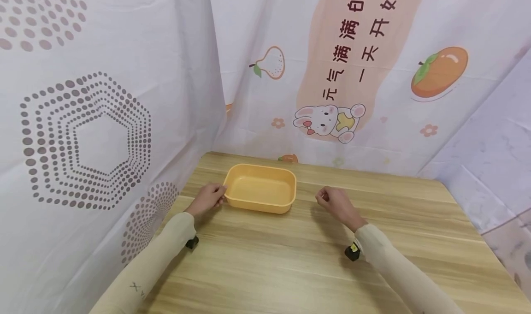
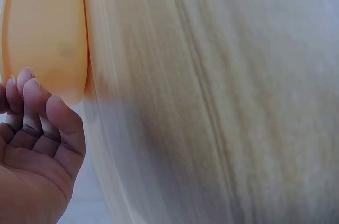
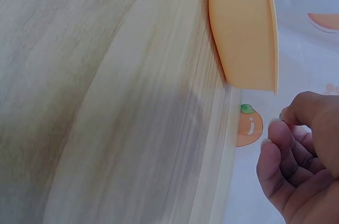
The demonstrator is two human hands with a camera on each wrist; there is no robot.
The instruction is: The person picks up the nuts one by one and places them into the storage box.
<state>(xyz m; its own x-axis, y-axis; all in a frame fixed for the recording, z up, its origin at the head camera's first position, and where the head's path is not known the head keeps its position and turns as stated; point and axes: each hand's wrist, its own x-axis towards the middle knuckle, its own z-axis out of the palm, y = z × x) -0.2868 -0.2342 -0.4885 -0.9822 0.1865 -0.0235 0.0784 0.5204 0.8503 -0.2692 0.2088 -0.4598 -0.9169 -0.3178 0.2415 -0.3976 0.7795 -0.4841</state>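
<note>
A shallow yellow-orange plastic bin (image 1: pixel 261 206) stands upright on the wooden table, with nothing visible inside it. My left hand (image 1: pixel 209 198) is at its left end, thumb and fingers pinching the rim. From the left wrist, the curled fingers of the left hand (image 2: pixel 45 144) overlap the end of the bin (image 2: pixel 45 33). To the right of the bin, apart from it, my right hand (image 1: pixel 338 205) hovers over the table with loosely curled fingers and holds nothing. In the right wrist view, a gap separates the right hand (image 3: pixel 302 155) from the bin (image 3: pixel 243 28).
The wood-grain table (image 1: pixel 265 263) ends at a white printed curtain (image 1: pixel 249 125) behind the bin. Another white cloth (image 1: pixel 186 97) hangs along the left edge, close to the left arm. Both wrists carry small dark devices, such as the right wrist device (image 1: pixel 352 252).
</note>
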